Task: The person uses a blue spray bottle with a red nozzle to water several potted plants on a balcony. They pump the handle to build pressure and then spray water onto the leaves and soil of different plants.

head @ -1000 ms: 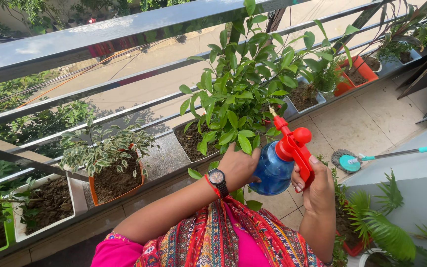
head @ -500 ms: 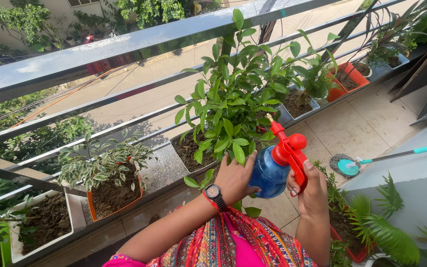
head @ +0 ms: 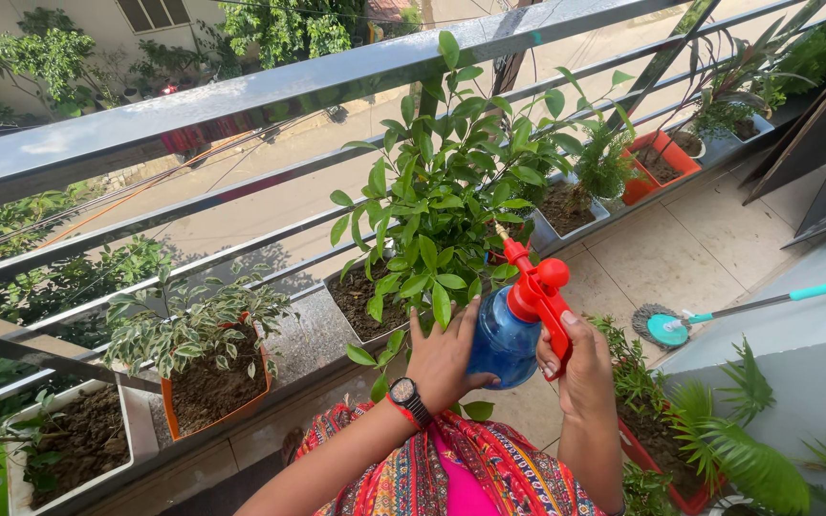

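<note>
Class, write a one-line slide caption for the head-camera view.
Both hands hold a blue spray bottle with a red pump top, right hand on the trigger, left hand steadying it, nozzle toward a leafy potted plant.

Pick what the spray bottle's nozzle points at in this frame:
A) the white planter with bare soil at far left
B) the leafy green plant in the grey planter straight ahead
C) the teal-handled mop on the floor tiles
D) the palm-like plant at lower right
B: the blue plastic spray bottle with a red pump head, held between the left hand and right hand, aims its nozzle into the leafy green plant.
</note>
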